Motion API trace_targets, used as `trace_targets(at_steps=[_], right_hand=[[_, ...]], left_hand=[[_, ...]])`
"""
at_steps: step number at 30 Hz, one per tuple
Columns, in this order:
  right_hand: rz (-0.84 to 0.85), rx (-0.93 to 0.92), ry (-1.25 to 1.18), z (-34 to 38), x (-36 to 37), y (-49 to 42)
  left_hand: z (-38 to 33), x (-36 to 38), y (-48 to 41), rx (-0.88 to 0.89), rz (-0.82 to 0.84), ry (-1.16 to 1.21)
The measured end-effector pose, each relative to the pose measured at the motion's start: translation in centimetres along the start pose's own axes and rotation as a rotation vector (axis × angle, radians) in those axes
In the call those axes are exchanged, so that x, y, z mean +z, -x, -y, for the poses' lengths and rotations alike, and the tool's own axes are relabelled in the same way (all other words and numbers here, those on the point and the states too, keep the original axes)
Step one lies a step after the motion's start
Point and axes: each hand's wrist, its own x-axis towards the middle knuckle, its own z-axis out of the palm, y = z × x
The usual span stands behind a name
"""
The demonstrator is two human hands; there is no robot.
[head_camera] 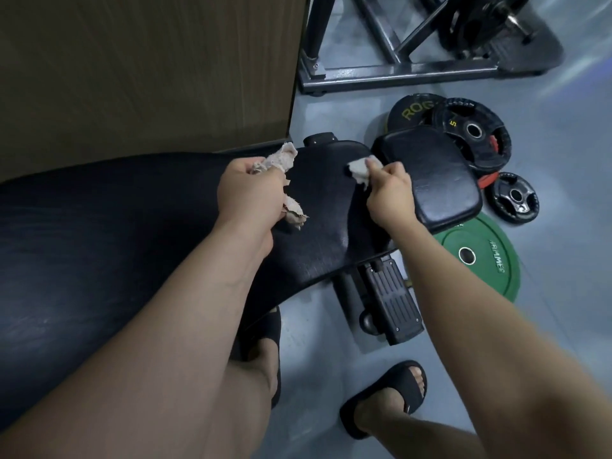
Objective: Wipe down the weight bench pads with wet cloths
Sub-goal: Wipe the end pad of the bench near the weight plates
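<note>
Two bare forearms reach in from 6 o'clock toward the centre. The long pad point(99, 226) of the weight bench runs from 9 o'clock to the centre, and the small pad point(437, 173) sits just beside its end, toward 2 o'clock. The left hand point(246, 190) has its grip curled around a bunched beige cloth point(275, 157) at the far edge of the long pad. The right hand point(390, 190) pinches a second cloth point(359, 170) and presses it down close to the gap between the pads.

I judge the wiping to be about midway. The far end of the long pad is being worked and the small pad looks not yet done, though wetness I cannot confirm.

The count is two pads, two cloths and two hands. Outward on the floor point(563, 144), from 1 to 3 o'clock, lie four weight plates point(480, 256), three black and one green, plus a red edge that is perhaps a fifth. One steel frame point(397, 71) stands at 12 o'clock, and two black sandals point(390, 395) are at 6 o'clock.
</note>
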Motion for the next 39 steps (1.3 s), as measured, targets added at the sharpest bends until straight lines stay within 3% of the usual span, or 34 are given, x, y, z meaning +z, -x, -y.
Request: trace_targets(at_steps=[4, 9, 11, 16, 22, 29, 35, 39], right_hand=[[0.027, 0.108, 0.010, 3.6, 1.1, -3.2], [0.122, -0.337, -0.033, 8.9, 4.3, 3.3], [0.135, -0.423, -0.055, 8.0, 4.1, 3.1], [0.040, -0.148, 0.116, 5.1, 2.9, -5.3], [0.346, 0.109, 0.209, 7.0, 1.9, -12.2], [0.555, -0.183, 0.176, 16.6, 4.8, -9.0], [0.543, 0.090, 0.236, 9.9, 2.6, -13.7], [0.586, 0.017, 0.252, 15.3, 4.2, -11.6]], left_hand=[[-0.7, 0.6, -1.3, 0.004, -0.013, 0.013], [-0.2, 1.7, -2.2, -0.030, -0.017, 0.021], [0.1, 1.4, -2.2, -0.041, -0.024, 0.010], [0.3, 0.0, -3.3, -0.021, -0.061, -0.049], [0.3, -0.8, -5.1, -0.010, -0.095, -0.009], [0.5, -0.7, -5.7, -0.021, -0.140, 0.016], [0.2, -0.9, -5.6, 0.010, -0.109, -0.009], [0.1, -1.7, -5.9, 0.018, -0.152, 0.002]])
